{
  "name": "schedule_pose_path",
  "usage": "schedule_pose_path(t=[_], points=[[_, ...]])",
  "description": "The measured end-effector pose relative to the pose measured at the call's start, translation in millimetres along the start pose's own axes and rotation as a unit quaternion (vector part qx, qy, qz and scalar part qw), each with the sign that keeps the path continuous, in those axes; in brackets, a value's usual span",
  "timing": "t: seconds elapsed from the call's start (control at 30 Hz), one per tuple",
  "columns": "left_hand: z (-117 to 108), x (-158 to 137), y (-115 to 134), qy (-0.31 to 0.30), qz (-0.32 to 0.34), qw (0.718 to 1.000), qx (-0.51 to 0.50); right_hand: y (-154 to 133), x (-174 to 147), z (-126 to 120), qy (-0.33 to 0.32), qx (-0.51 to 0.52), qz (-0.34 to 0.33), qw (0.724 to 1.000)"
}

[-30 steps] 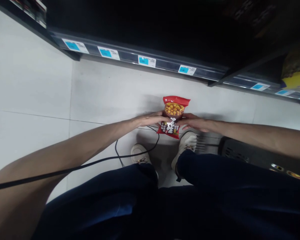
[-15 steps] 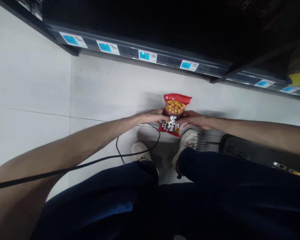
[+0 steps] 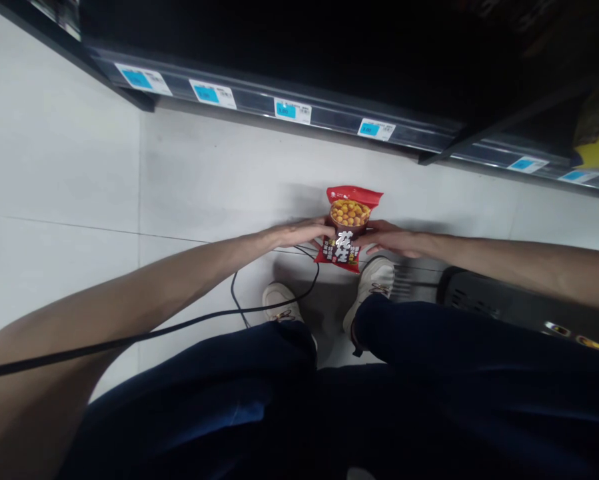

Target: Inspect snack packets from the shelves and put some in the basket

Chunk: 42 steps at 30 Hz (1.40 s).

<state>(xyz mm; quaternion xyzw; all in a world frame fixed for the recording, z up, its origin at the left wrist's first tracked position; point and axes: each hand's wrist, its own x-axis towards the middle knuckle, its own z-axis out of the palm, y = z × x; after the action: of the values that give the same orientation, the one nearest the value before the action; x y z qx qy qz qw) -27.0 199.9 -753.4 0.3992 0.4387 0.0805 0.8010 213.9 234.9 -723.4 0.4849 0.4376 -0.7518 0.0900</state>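
Observation:
A red snack bag (image 3: 346,230) with a picture of round golden nuts and large white lettering is held between my two hands, above the floor and just beyond my shoes. My left hand (image 3: 306,233) grips its left side, thumb on the front and the other fingers partly behind it. On the opposite side my right hand (image 3: 390,239) grips the bag, with fingertips at its front edge and lower side. The bag's printed front faces up toward me, and its back is hidden.
A dark shelf edge (image 3: 329,123) with several blue-and-white price tags runs across the top. A black cable (image 3: 189,323) crosses over my left arm and loops near my shoes (image 3: 376,280). A dark grey case-like object (image 3: 504,300) lies at right on the pale tiled floor (image 3: 219,167).
Almost nothing differs. My left thumb has shifted slightly left on the bag, uncovering more of the white lettering. Both hands stay on the bag.

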Motion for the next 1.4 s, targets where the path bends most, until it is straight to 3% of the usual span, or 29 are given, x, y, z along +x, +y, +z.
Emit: schedule_pose_path(t=[0.37, 0.63, 1.0, 1.4], points=[[-4.1, -0.1, -4.8, 0.006, 0.022, 0.999, 0.041, 2.6, 0.7, -1.8, -0.004, 0.033, -0.001, 0.999], [-3.6, 3.8, -5.3, -0.011, 0.012, 1.000, 0.023, 4.6, 3.3, -0.1, 0.006, 0.054, 0.014, 0.998], [-6.2, 9.5, -14.2, 0.009, 0.012, 1.000, 0.019, 5.9, 7.7, -0.6, 0.024, 0.078, 0.031, 0.996], [-5.1, -1.0, 1.5, -0.001, 0.018, 0.996, 0.086, -4.0, -2.3, 3.6, 0.011, 0.047, 0.034, 0.998]])
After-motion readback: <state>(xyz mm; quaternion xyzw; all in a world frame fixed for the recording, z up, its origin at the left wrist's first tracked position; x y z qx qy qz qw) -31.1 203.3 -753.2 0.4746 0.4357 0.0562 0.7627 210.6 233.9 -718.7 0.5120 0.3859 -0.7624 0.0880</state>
